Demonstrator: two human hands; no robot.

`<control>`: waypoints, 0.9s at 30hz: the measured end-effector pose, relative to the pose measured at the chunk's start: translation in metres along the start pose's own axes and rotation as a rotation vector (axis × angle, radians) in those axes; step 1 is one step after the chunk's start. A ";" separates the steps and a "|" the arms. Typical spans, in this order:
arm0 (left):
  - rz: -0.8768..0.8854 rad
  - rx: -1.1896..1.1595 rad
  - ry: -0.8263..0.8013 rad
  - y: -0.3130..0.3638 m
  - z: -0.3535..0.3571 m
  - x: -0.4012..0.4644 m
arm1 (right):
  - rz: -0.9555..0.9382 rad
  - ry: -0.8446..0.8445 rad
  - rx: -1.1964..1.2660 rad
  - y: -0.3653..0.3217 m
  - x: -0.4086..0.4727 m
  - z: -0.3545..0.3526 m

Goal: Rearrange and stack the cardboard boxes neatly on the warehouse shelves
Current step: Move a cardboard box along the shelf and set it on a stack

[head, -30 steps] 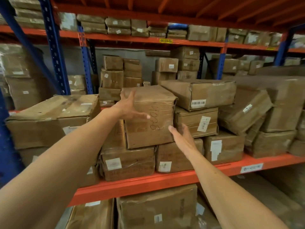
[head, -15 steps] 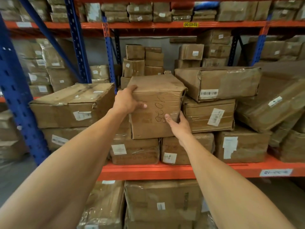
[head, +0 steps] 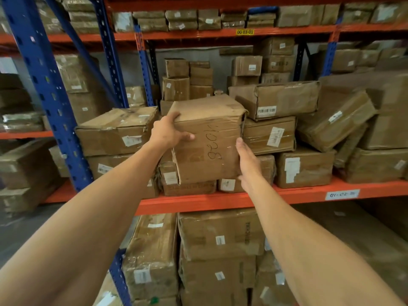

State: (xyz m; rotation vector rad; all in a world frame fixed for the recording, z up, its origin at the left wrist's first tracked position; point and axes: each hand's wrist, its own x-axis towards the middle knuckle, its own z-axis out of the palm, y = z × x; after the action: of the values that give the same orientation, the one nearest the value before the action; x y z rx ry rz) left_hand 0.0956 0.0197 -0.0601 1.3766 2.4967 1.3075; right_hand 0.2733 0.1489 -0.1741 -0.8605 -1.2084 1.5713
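Note:
A worn cardboard box with black handwriting [head: 209,149] is at the middle of the orange shelf [head: 287,194], its bottom edge tipped out over the lower boxes. My left hand [head: 167,131] grips its upper left corner, fingers over the top edge and thumb on the front. My right hand [head: 248,164] lies flat against its lower right side, fingers straight up the edge, thumb under the bottom corner. A flatter box [head: 189,187] sits beneath it.
Boxes press in on both sides: a wide one [head: 114,131] to the left, a barcode-labelled one [head: 282,98] stacked to the right, a tilted one [head: 335,120] beyond. A blue upright [head: 44,85] stands on the left. More boxes [head: 218,235] fill the level below.
My left hand closed over the box's top left corner. My right hand slid from the front to the lower right side. The box tipped forward off its stack.

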 end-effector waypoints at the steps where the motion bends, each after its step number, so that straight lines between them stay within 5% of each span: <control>1: -0.014 -0.016 -0.008 0.001 0.000 -0.001 | 0.033 0.065 0.083 0.004 -0.003 -0.001; 6: -0.087 -0.084 -0.028 0.008 0.008 0.005 | 0.431 0.146 0.559 0.041 0.005 -0.007; 10: -0.400 -0.433 0.065 0.006 0.013 0.022 | 0.610 0.044 0.750 0.052 0.024 -0.004; 15: -0.487 -0.757 0.196 0.006 0.020 0.037 | 0.515 -0.080 0.661 0.013 0.045 0.019; 27: -0.542 -1.496 0.182 -0.046 0.020 0.049 | -0.028 0.158 0.252 -0.109 0.071 0.078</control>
State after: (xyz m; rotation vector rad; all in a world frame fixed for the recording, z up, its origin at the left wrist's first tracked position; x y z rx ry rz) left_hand 0.0412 0.0549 -0.0866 0.2001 0.9966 2.2445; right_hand 0.2079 0.2008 -0.0474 -0.7832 -0.8854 1.5619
